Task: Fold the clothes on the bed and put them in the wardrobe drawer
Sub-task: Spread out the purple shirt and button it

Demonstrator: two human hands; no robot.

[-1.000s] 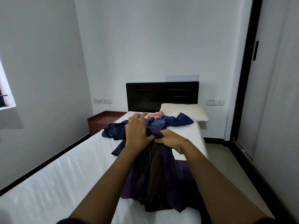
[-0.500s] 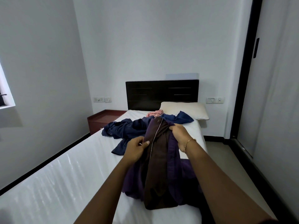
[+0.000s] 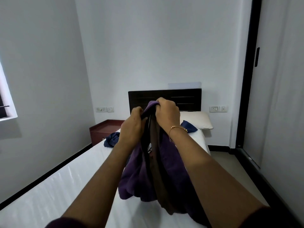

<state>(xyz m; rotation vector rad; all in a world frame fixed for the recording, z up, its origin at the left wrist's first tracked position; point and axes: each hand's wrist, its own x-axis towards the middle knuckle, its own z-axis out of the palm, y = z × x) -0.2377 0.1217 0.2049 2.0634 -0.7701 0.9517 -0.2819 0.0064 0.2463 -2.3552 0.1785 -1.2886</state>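
Gripping the purple and brown fabric garment by its top edge, the left hand and right hand have lifted it above the white-sheeted bed; its small white label is unreadable. Crumpled navy clothes lie behind.

A purple cloth with a dark brown inside is hanging in the air over the white bed. Its top is bunching up where it is being held, and its bottom end is touching the bed. More clothes are lying near the pillow end: a crumpled dark blue cloth and another blue piece.
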